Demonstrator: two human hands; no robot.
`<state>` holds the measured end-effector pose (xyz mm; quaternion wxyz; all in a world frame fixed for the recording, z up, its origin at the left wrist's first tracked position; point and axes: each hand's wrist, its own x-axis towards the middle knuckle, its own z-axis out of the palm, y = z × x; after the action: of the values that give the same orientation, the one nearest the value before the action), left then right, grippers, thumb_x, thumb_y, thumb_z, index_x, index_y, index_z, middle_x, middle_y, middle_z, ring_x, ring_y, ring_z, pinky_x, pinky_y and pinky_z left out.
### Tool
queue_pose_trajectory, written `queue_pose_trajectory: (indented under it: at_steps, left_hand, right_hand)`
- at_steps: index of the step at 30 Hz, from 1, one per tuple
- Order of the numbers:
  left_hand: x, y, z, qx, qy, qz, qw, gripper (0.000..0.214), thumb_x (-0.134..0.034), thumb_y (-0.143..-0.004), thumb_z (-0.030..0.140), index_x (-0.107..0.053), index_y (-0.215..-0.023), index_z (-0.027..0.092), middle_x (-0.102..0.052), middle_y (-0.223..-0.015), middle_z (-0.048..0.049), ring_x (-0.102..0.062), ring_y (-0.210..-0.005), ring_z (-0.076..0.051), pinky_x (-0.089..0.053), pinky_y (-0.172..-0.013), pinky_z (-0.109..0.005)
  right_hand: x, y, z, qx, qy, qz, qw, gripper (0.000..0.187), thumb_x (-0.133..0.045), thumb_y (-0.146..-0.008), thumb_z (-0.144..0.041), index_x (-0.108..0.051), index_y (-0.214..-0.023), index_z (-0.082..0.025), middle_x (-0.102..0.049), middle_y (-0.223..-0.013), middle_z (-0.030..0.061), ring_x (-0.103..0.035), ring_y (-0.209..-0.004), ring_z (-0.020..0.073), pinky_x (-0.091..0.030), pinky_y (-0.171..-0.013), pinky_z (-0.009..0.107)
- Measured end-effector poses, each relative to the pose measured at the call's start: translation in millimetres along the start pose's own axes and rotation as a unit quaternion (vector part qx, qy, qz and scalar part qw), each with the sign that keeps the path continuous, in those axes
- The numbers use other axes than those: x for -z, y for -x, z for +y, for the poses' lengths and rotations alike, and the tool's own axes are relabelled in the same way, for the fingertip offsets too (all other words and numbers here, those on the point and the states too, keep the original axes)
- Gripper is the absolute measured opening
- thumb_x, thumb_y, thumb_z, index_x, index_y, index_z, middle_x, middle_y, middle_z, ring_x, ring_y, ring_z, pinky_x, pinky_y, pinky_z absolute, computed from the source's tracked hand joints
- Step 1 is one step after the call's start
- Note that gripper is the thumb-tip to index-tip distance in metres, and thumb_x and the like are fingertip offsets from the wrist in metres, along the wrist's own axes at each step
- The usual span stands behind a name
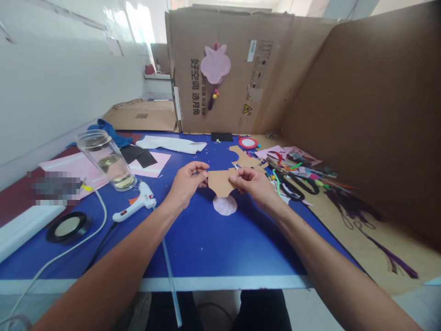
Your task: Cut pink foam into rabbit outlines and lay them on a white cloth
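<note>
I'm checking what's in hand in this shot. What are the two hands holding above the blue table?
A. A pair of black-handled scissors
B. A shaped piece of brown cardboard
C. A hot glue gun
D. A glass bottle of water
B. The left hand and the right hand both pinch the shaped piece of brown cardboard by its edges, above the blue table.

Tan card cutout (220, 182) pinched in my grip

My left hand (188, 184) and right hand (253, 186) hold it up by opposite edges, its face toward me, its rounded lower edge curving below my fingers (237, 178).
</note>
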<state>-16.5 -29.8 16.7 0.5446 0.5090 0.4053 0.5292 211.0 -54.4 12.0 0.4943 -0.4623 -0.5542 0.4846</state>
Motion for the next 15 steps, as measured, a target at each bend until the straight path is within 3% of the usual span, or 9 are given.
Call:
queue_pose_trajectory:
  at_steps: [7, 15]
  left_hand:
    - [7.6, -4.0, 8.3, 0.057, 0.093, 0.033, 0.993, 0.019, -0.074, -0.080, 0.005, -0.071, -0.095, 0.016, -0.071, -0.081, -0.0028, -0.072, -0.070, -0.014, -0.062, -0.073, -0.030]
    - [5.7, -3.0, 8.0, 0.061, 0.102, 0.027, 0.993, 0.024, -0.073, -0.078, -0.001, -0.072, -0.095, 0.015, -0.071, -0.083, -0.0026, -0.072, -0.071, -0.014, -0.061, -0.075, -0.030]
  right_hand:
    - [4.8, -1.5, 0.4, 0.002, -0.002, 0.065, 0.998, 0.044, -0.092, -0.070, -0.056, -0.067, -0.079, -0.022, -0.062, -0.069, -0.0011, -0.050, -0.058, 0.0125, -0.040, -0.055, 0.028]
    - [4.2, -1.1, 1.1, 0.000, 0.010, 0.054, 0.998, 0.043, -0.091, -0.072, -0.057, -0.066, -0.079, -0.022, -0.061, -0.069, -0.0010, -0.050, -0.059, 0.0135, -0.040, -0.056, 0.029]
